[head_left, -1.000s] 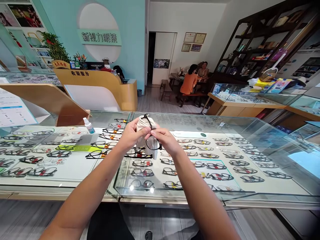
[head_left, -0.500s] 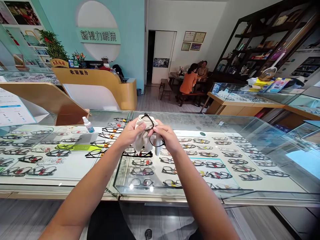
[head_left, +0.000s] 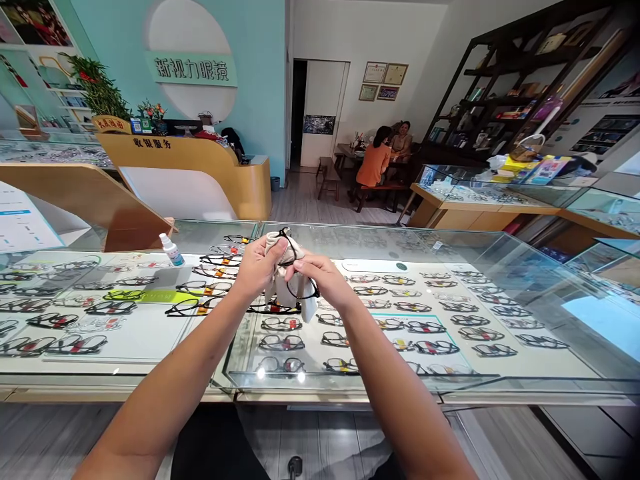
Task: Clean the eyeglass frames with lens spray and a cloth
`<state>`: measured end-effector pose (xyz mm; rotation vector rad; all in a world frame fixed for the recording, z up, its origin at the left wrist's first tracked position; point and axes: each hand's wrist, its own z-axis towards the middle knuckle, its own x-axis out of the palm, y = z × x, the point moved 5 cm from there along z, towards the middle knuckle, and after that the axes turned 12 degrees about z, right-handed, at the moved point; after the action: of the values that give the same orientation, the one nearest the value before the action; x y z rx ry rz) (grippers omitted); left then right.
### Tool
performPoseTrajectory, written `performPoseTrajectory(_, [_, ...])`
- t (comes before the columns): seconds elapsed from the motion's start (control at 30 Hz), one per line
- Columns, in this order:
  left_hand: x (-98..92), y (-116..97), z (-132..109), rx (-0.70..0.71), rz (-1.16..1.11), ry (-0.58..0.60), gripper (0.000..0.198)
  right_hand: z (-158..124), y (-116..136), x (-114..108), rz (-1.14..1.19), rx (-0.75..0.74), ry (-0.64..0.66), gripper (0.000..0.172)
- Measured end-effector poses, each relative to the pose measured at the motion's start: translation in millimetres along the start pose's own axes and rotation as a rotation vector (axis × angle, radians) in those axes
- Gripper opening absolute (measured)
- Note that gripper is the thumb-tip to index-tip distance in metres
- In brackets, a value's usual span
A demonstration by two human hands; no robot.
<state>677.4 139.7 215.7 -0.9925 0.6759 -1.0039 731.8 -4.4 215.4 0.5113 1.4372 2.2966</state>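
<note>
Above the glass display case, my left hand (head_left: 257, 267) is closed on a pale cloth (head_left: 309, 308) wrapped about one lens of a black-framed pair of glasses (head_left: 316, 293). The fingers of my right hand (head_left: 323, 277) pinch the same frame near its middle, beside the cloth. The other lens hangs low, under the right fingers. Part of the frame is hidden by the cloth and fingers. A small white spray bottle (head_left: 171, 251) stands on the case to the left. Several dark glasses (head_left: 190, 307) lie on the glass top left of my hands.
Rows of glasses fill the display case (head_left: 395, 393). A slanted wooden stand (head_left: 100, 200) is at the left, with a yellow counter (head_left: 255, 187) beyond. Two people (head_left: 374, 163) sit at a table in the back. Another case (head_left: 450, 217) stands at the right.
The view has shifted slightly. The cloth is bunched more tightly around the lens, and both hands and the glasses have moved a little left.
</note>
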Motion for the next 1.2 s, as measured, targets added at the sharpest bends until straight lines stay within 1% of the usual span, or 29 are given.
performPoseTrajectory(0.17, [-1.2, 14, 4, -0.118, -0.097, 0.207, 0.061, -1, 2, -11, 0.046, 0.023, -0.077, 0.044])
performPoseTrajectory(0.23, [-1.7, 16, 3, -0.136, -0.112, 0.256, 0.058, -1, 1, -14, 0.07, 0.045, -0.098, 0.043])
performPoseTrajectory(0.3, [-0.9, 15, 1, -0.125, -0.099, 0.278, 0.056, -1, 0, -15, 0.097, 0.05, -0.109, 0.042])
performPoseTrajectory(0.43, [1.6, 8, -1, -0.079, -0.072, 0.227, 0.054, 0, 0, -13, 0.114, 0.027, -0.087, 0.043])
performPoseTrajectory(0.63, [7.2, 2, -4, -0.038, -0.026, 0.191, 0.049, 0, 0, 0, -0.007, -0.002, 0.074, 0.048])
performPoseTrajectory(0.67, [6.8, 1, -4, -0.024, -0.015, 0.16, 0.05, 0, 0, 1, -0.013, -0.004, 0.086, 0.049])
performPoseTrajectory(0.77, [1.6, -2, -4, 0.02, 0.013, 0.017, 0.054, -1, -2, 3, -0.013, 0.005, 0.106, 0.052])
performPoseTrajectory(0.8, [-0.4, -2, -3, 0.026, 0.016, -0.015, 0.056, -1, -2, 3, -0.011, 0.008, 0.104, 0.053])
performPoseTrajectory(0.83, [-1.9, -2, -3, 0.023, 0.011, -0.021, 0.058, -1, -1, 2, -0.008, 0.009, 0.098, 0.053])
performPoseTrajectory(0.87, [-2.7, -1, -2, 0.012, -0.004, 0.0, 0.059, -1, 1, 1, -0.005, 0.007, 0.087, 0.052])
performPoseTrajectory(0.97, [-2.6, 5, 0, -0.06, -0.07, 0.163, 0.058, -2, 6, -6, 0.026, -0.01, 0.028, 0.046])
performPoseTrajectory(1.03, [-3.6, 8, -1, -0.091, -0.093, 0.237, 0.054, -2, 7, -11, 0.059, -0.01, -0.007, 0.044])
performPoseTrajectory(1.1, [-4.2, 7, -1, -0.088, -0.073, 0.256, 0.051, -2, 6, -14, 0.089, 0.002, -0.027, 0.044])
performPoseTrajectory(1.2, [-0.6, 0, -3, -0.048, -0.023, 0.227, 0.051, -2, 4, -12, 0.086, 0.011, -0.023, 0.046])
